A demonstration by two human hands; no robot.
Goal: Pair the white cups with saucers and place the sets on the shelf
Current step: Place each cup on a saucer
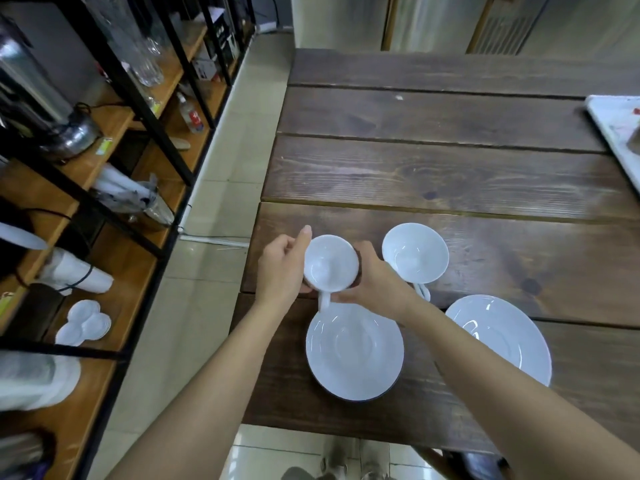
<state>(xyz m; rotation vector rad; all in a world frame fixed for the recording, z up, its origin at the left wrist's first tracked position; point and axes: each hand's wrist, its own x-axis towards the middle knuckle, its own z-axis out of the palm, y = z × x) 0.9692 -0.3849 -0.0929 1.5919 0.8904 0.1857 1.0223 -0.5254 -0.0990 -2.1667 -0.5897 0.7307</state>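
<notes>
Both hands, left hand (280, 271) and right hand (374, 278), clamped around a white cup (330, 263) above the bench (450, 174), saucer (353, 355) just below, second cup (415, 252) and second saucer (505, 336) to the right, shelf (114, 258) at left

The right arm (467, 358) hid part of the second saucer (512, 337) and most of the second cup's handle (424, 292). The hands hid the sides of the held cup (330, 263). A white tray (620, 133) was cut off by the right edge. The shelf things (86, 202) looked blurry.
</notes>
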